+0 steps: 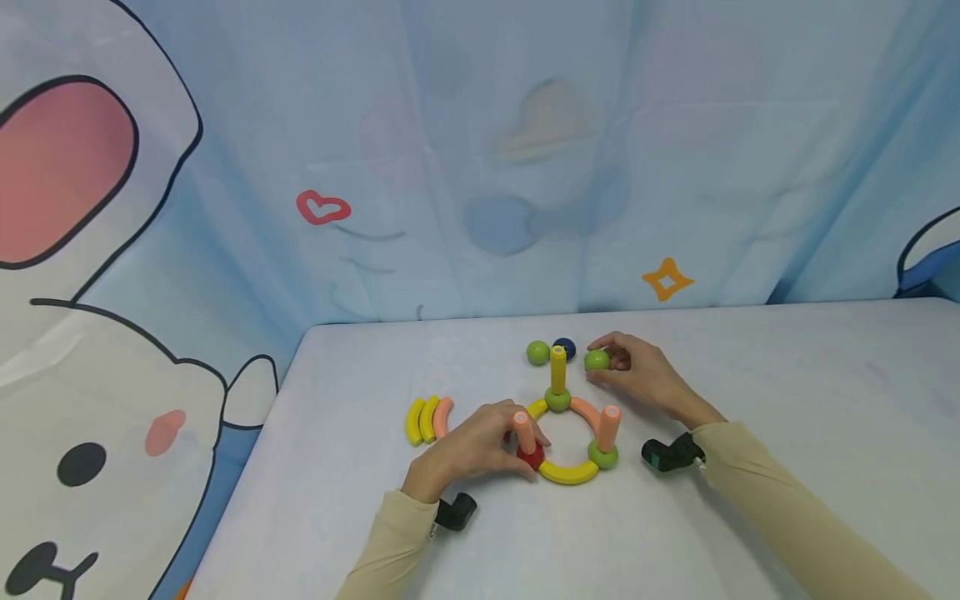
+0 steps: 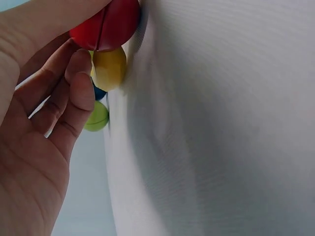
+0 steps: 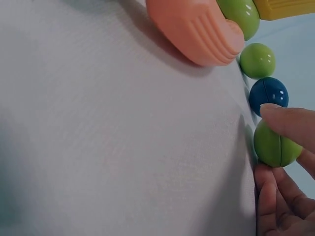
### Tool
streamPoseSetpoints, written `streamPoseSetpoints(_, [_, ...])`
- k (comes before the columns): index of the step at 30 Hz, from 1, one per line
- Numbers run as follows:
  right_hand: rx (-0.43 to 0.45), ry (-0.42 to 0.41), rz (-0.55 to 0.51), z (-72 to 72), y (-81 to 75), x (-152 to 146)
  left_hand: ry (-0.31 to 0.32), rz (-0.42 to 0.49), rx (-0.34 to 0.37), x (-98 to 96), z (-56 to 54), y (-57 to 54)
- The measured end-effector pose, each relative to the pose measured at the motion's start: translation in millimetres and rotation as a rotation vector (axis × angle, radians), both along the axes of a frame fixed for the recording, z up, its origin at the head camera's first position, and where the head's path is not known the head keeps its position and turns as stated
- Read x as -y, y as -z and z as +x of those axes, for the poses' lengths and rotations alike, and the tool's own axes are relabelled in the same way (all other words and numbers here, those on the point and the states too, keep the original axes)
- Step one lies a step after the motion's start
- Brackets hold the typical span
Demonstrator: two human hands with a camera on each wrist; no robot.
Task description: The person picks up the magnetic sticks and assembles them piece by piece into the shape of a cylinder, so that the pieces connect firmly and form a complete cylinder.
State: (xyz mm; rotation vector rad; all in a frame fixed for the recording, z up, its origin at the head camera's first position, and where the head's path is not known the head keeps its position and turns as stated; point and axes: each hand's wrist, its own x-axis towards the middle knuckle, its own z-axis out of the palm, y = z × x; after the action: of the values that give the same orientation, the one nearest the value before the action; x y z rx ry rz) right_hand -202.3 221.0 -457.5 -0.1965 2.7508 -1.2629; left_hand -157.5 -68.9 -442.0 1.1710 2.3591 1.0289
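Note:
On the table stands a ring of curved yellow and orange pieces joined by balls, with upright rods on the balls. My left hand (image 1: 480,442) grips the red ball (image 2: 110,24) at the ring's near left, under an orange rod (image 1: 523,432). At the back right, my right hand (image 1: 641,371) pinches a green ball (image 3: 278,143) between thumb and fingers. Beside that ball are a dark blue ball (image 3: 268,93) and another green ball (image 1: 537,352). A yellow rod (image 1: 558,371) rises from the ring's far green ball (image 1: 558,400); an orange rod (image 1: 609,427) rises at its right.
Left of the ring lie two yellow curved pieces (image 1: 415,422) and an orange curved piece (image 1: 442,416), side by side. A white cloth covers the table (image 1: 825,417). Behind it hangs a light blue printed curtain (image 1: 465,125).

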Motion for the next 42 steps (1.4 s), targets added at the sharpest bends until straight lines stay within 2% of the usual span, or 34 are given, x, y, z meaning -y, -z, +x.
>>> streamPoseSetpoints(4, [0.027, 0.022, -0.005, -0.7, -6.7, -6, -0.015, 0.016, 0.014, 3.1, 1.5, -0.3])
streamPoseSetpoints(8, [0.042, 0.034, -0.014, 0.8, -22.4, -18, -0.009, 0.076, 0.024, 7.2, 3.2, -1.8])
streamPoseSetpoints(11, [0.011, 0.011, -0.031, 4.2, -37.1, -25, -0.001, 0.127, 0.025, 10.1, 3.9, -3.3])
streamPoseSetpoints(17, [-0.088, -0.091, -0.090, 10.5, -75.3, -22, 0.014, 0.142, 0.065, 10.4, 4.0, -5.0])
streamPoseSetpoints(21, [-0.188, -0.202, -0.106, 12.5, -98.9, -5, 0.016, 0.132, 0.067, 11.6, 4.6, -6.1])
streamPoseSetpoints(24, [-0.252, -0.295, -0.086, 12.8, -109.9, 7, 0.025, 0.134, 0.075, 11.5, 4.8, -6.4])
streamPoseSetpoints(27, [-0.278, -0.372, -0.064, 12.5, -114.5, 17, 0.032, 0.137, 0.115, 10.3, 5.4, -7.5])
streamPoseSetpoints(31, [-0.289, -0.421, -0.037, 11.8, -115.7, 26, 0.032, 0.127, 0.144, 9.3, 6.0, -9.0])
streamPoseSetpoints(42, [-0.297, -0.454, -0.018, 9.6, -108.7, 29, 0.032, 0.116, 0.122, 8.7, 6.2, -6.4])
